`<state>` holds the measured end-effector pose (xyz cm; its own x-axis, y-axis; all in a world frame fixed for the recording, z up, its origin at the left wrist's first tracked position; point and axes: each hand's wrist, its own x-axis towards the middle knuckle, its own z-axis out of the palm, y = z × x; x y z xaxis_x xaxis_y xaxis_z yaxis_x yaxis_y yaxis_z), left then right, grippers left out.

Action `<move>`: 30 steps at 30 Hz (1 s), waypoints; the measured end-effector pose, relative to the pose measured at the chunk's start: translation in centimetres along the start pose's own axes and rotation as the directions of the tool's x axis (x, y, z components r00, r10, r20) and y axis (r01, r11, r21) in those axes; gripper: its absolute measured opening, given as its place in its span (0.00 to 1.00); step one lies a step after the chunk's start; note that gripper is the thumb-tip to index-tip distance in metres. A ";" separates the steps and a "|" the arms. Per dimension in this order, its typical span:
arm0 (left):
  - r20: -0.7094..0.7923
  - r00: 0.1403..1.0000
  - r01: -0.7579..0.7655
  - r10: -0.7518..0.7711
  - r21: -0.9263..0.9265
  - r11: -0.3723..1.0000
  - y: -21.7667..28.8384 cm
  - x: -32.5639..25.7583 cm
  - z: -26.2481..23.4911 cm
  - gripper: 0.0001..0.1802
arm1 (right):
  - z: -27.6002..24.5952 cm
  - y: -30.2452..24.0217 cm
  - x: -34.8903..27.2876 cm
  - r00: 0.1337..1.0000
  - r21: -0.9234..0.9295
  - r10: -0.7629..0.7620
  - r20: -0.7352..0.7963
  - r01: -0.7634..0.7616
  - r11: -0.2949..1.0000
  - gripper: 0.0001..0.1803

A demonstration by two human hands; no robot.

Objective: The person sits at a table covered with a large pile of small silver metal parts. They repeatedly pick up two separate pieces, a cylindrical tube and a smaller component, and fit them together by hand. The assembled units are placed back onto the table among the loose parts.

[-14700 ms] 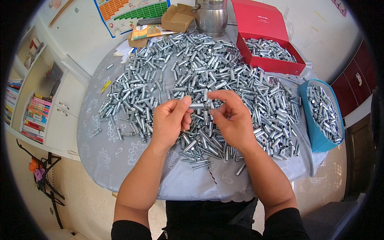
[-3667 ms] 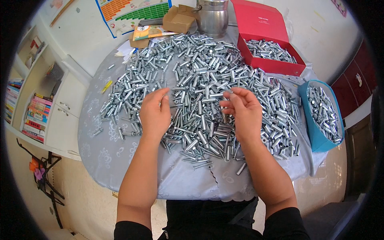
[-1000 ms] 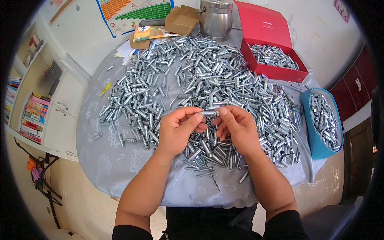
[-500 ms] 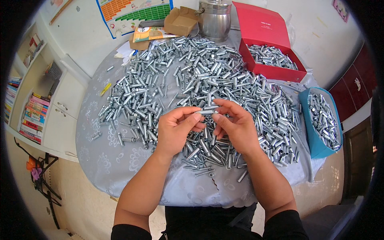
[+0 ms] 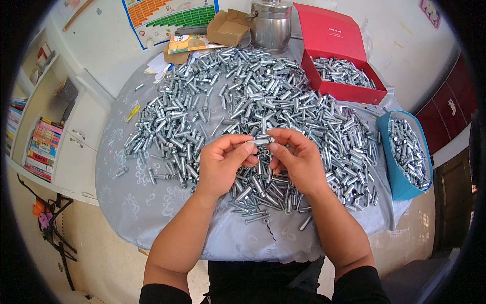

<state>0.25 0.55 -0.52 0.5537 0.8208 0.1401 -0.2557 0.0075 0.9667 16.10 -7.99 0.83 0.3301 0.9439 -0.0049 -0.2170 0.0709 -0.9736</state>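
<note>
Clock: centred on the metal sleeve (image 5: 261,141), 12 o'clock pointing away from you.
Sleeve: held level above the pile of metal parts (image 5: 298,109), between your two hands.
Left fingers: your left hand (image 5: 219,166), at 8 o'clock, has thumb and forefinger closed on the sleeve's left end.
Right fingers: your right hand (image 5: 302,163), at 4 o'clock, has thumb and forefinger nearly together, pinching its right end; whether they hold a smaller piece too, I cannot tell.
Slip risk: if either pinch slackens, the smooth sleeve could drop among look-alikes and be lost to you.
Near edge: a loose bolt (image 5: 257,219) lies at 6 o'clock on the grey tablecloth (image 5: 147,223); a forearm brush could roll it off.
Red box: the open red box (image 5: 349,91), at 2 o'clock, holds similar parts.
Blue bin: the blue bin (image 5: 403,186), at 3 o'clock, is filled high; an elbow knock could spill it.
</note>
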 end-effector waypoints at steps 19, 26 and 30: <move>0.004 1.000 -0.014 0.014 0.000 1.000 0.1 -0.1 0.0 0.10 | -0.2 -0.4 0.1 0.992 0.008 0.127 0.000 -0.127 0.992 0.12; 0.024 1.000 -0.008 0.008 -0.001 1.000 0.0 -0.1 0.0 0.10 | -0.1 0.0 0.1 0.999 -0.032 0.012 -0.039 -0.013 0.999 0.12; 0.028 1.000 -0.001 0.001 -0.005 1.000 0.1 0.0 0.1 0.09 | -0.2 0.2 0.1 1.000 -0.090 -0.006 -0.004 0.005 0.996 0.13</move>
<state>0.28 0.46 -0.45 0.5751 0.8047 0.1473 -0.2600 0.0090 0.9656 16.23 -7.98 0.56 0.3348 0.9423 -0.0002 -0.1313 0.0465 -0.9902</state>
